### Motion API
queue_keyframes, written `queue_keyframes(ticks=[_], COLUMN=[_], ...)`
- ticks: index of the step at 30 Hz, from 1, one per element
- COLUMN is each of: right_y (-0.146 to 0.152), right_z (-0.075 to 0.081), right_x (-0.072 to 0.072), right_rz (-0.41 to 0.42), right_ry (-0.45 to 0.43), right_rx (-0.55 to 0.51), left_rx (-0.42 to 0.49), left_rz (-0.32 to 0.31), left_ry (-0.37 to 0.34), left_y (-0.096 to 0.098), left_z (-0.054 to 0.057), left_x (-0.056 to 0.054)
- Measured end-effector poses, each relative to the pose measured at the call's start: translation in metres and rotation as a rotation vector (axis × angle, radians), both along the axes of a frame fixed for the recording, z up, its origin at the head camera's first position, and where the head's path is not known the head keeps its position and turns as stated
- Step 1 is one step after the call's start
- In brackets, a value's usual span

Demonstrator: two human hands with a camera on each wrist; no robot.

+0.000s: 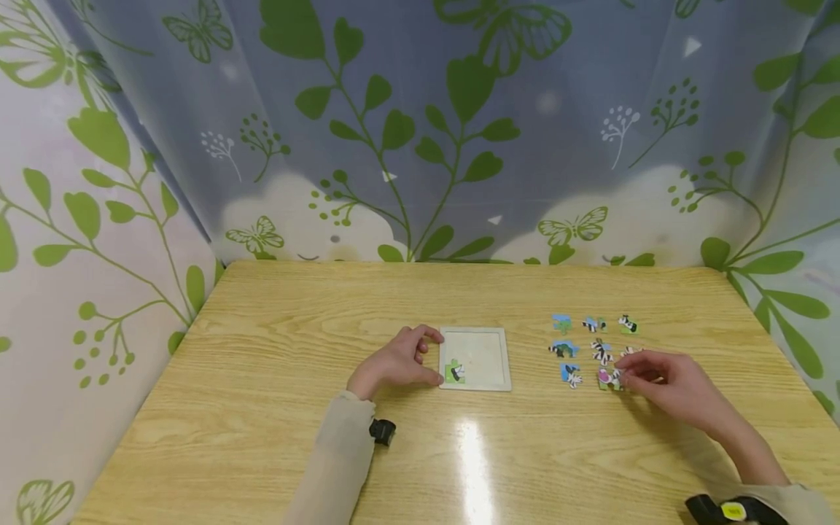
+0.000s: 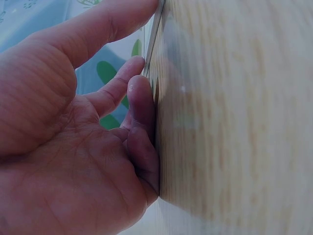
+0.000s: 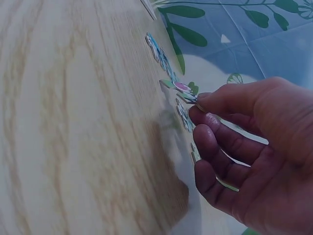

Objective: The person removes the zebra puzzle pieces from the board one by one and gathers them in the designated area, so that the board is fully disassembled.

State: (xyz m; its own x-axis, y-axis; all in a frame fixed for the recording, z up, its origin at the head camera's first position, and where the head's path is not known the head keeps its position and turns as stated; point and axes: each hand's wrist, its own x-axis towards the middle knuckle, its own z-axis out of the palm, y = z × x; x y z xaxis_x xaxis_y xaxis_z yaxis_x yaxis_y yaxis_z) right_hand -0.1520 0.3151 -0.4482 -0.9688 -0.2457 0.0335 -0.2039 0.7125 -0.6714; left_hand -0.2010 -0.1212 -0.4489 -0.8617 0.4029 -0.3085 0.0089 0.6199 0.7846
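Observation:
A square white puzzle tray lies on the table, one green-and-white puzzle piece in its lower left corner. My left hand rests at the tray's left edge, thumb at the lower corner and forefinger near the upper one. In the left wrist view, the left hand has its other fingers bent against the table. On the right, my right hand pinches a puzzle piece with a pink patch between thumb and forefinger. The right wrist view shows that pink-patched piece tilted at the fingertips.
Several loose puzzle pieces lie in rough rows right of the tray, among them a blue-and-green piece, a striped piece and a black-and-white piece. A leaf-patterned curtain hangs behind the wooden table and along its sides.

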Motion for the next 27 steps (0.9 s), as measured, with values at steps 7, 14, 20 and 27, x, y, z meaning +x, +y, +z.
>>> queue_keyframes(ticks=[7,14,20,27], right_y=[-0.001,-0.002,-0.006,-0.024], right_z=[-0.002,-0.004,-0.003,0.001], right_x=[-0.001,-0.002,-0.002,-0.004], right_rz=[-0.007,-0.043,-0.064,-0.033], right_ry=[-0.009,-0.018,-0.004,0.059], right_rx=[0.061,0.091,0.082,0.023], left_rx=[0.003,0.006,0.010,0.016], left_rz=[0.002,-0.003,-0.011,-0.006], left_ry=[-0.003,-0.002,-0.001,-0.005], left_y=[0.000,0.000,-0.001,-0.001], left_z=[0.001,0.001,0.000,0.000], left_x=[0.000,0.000,0.000,0.000])
